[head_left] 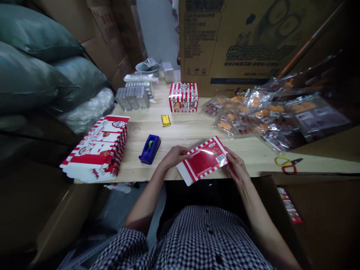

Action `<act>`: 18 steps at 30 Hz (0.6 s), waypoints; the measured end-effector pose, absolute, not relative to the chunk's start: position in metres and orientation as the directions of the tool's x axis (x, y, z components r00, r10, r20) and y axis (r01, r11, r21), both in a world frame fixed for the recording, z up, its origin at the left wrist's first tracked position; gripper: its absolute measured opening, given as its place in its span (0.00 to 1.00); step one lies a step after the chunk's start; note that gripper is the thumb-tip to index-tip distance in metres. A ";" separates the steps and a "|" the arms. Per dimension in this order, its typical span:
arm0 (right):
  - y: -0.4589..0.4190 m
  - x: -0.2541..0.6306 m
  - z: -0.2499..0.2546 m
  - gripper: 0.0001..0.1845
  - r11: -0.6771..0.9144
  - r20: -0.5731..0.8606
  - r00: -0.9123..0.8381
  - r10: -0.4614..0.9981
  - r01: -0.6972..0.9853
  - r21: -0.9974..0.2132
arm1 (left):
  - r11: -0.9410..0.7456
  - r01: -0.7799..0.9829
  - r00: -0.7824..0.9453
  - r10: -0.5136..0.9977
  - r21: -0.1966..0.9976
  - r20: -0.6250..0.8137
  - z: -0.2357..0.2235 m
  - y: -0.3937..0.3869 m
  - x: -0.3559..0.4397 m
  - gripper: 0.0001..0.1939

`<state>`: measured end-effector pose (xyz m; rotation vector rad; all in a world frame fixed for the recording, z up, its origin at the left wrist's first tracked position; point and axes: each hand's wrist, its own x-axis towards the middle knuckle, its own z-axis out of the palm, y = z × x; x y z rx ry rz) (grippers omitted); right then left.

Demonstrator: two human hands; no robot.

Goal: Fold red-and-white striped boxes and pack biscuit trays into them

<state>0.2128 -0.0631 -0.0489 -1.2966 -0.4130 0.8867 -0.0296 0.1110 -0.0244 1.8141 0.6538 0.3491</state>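
Note:
Between my hands, over the table's front edge, is a red-and-white striped carton point(206, 159) with a barcode and a white flap at its lower left. My left hand point(176, 156) grips its left upper edge, thumb and fingers closed on it. My right hand point(236, 164) is closed on the right end, some of its fingers hidden beneath. A blue tape dispenser point(150, 149) stands left of my left hand. Farther back lies a small gold packet point(165, 120), and behind it sits an assembled striped box point(183, 98).
A stack of flat cartons point(98, 146) is at the left edge. Clear plastic cases point(132, 98) stand behind it. Bagged orange items point(242, 112) pile up at right, near yellow-and-red scissors point(288, 164). A large cardboard box point(239, 45) blocks the back.

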 end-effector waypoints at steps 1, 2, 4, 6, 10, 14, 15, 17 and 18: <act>-0.065 0.212 -0.056 0.28 -0.001 -0.211 0.618 0.758 -0.322 -0.947 | -0.247 0.294 0.799 0.594 0.923 -0.096 -0.028 0.112 -0.028 0.17; -0.066 0.212 -0.062 0.29 -0.020 -0.215 0.617 0.757 -0.307 -0.951 | -0.267 0.321 0.799 0.591 0.909 -0.109 -0.032 0.113 -0.025 0.18; -0.067 0.214 -0.075 0.30 -0.062 -0.218 0.617 0.756 -0.263 -0.963 | -0.298 0.362 0.794 0.595 0.883 -0.124 -0.041 0.118 -0.020 0.19; -0.065 0.216 -0.084 0.30 -0.098 -0.203 0.620 0.758 -0.200 -0.975 | -0.325 0.395 0.781 0.611 0.859 -0.129 -0.052 0.124 -0.013 0.18; -0.059 0.224 -0.089 0.27 -0.153 -0.147 0.632 0.761 -0.045 -0.987 | -0.367 0.429 0.755 0.647 0.825 -0.105 -0.066 0.136 0.004 0.15; -0.053 0.242 -0.078 0.21 -0.179 -0.052 0.701 0.711 0.109 -0.978 | -0.428 0.448 0.747 0.662 0.785 -0.066 -0.070 0.142 0.014 0.15; -0.049 0.251 -0.073 0.21 -0.181 -0.025 0.733 0.679 0.135 -0.974 | -0.447 0.452 0.746 0.664 0.772 -0.052 -0.070 0.142 0.015 0.15; -0.038 0.276 -0.065 0.26 -0.177 0.031 0.813 0.582 0.164 -0.971 | -0.484 0.460 0.738 0.674 0.745 -0.018 -0.071 0.142 0.015 0.16; -0.030 0.291 -0.060 0.29 -0.171 0.059 0.854 0.516 0.170 -0.970 | -0.501 0.466 0.728 0.685 0.730 0.006 -0.071 0.141 0.014 0.17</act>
